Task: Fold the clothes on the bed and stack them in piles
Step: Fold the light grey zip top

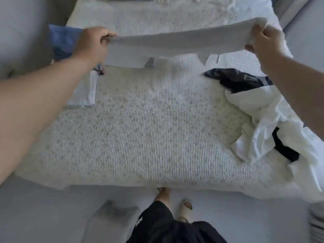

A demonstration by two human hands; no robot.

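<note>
Bedspread (149,123), ribbed and pale, covers the bed and leaves a bare middle, likely kept free as folding room. Unfolded white and black clothes (266,123) wait at the right; folded pieces (84,90) sit at the left (piles begun). Over the far part, the left hand (93,43) and right hand (264,40) each pinch an end of a white garment (175,44), stretching it flat above the bed for folding.
</note>
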